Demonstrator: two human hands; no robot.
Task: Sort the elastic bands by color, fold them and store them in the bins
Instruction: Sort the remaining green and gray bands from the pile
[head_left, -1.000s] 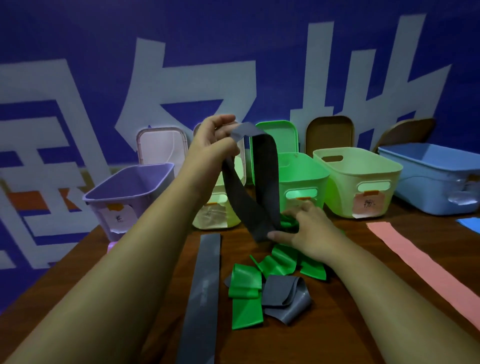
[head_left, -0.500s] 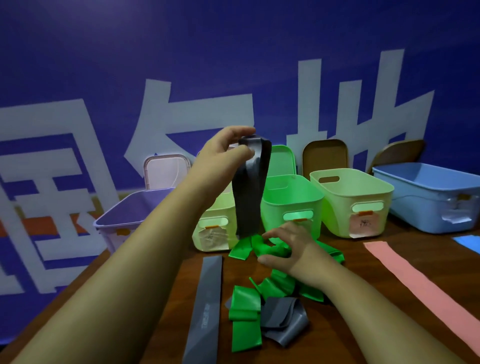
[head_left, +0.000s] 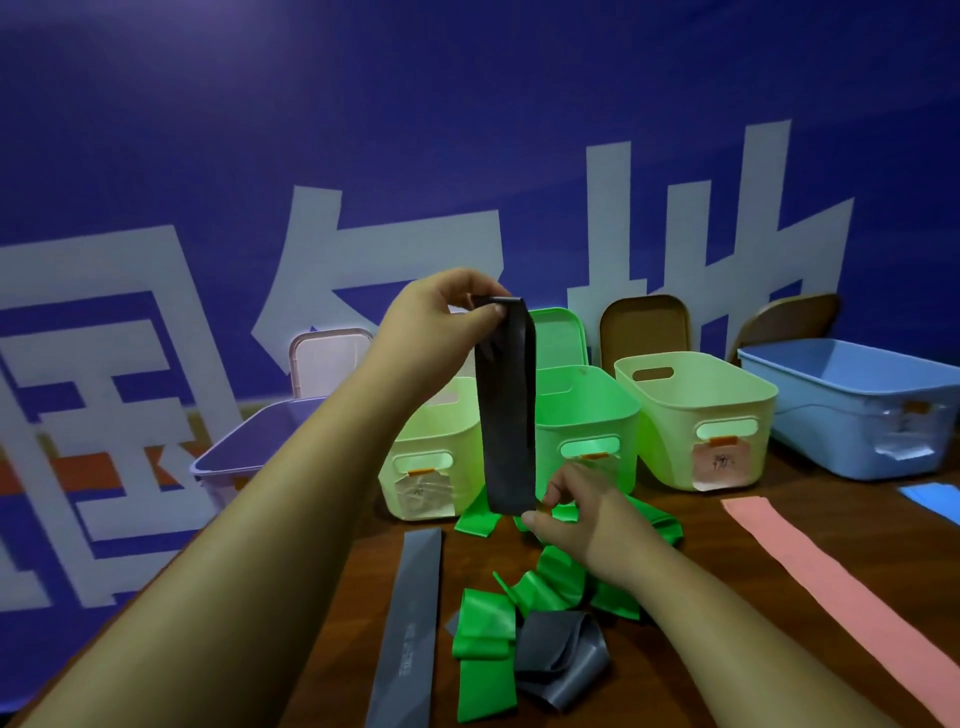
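At far left the purple bin (head_left: 249, 447) stands open at the bench (head_left: 717, 566) edge. In front of it a flat grey band (head_left: 410, 623) lies lengthwise, not yet folded.

The left hand (head_left: 441, 322) is raised, its fingers (head_left: 488, 312) closed in a pinch on the top of the held band (head_left: 506, 410), a dark grey strip doubled over and hanging straight down in front of the pale bin (head_left: 431, 452) and the green bin (head_left: 582, 415). Its lower end hangs just above the green bands (head_left: 550, 577) sprawled on the bench.

The right hand (head_left: 587, 514) sits at that lower end, fingers (head_left: 553, 488) curled, thumb and forefinger right beside the strip's edge. Whether they have hold of it cannot be told. Nearer the camera lies a grey heap (head_left: 561, 660), loosely folded. Further right are a second pale bin (head_left: 696, 415), a pink band (head_left: 831, 587), the blue bin (head_left: 852, 405) and a blue band (head_left: 935, 499).

The likely trouble is the fold itself. The strip looks slick and hangs from one small pinch, so its layers could slide apart or drop if the left grip eases while the bottom is brought up. The right hand is so close to the green bands that it could catch one along with the grey end and mix the colours. No bin is grey and the labels are unreadable, so a wrong bin is a real risk.
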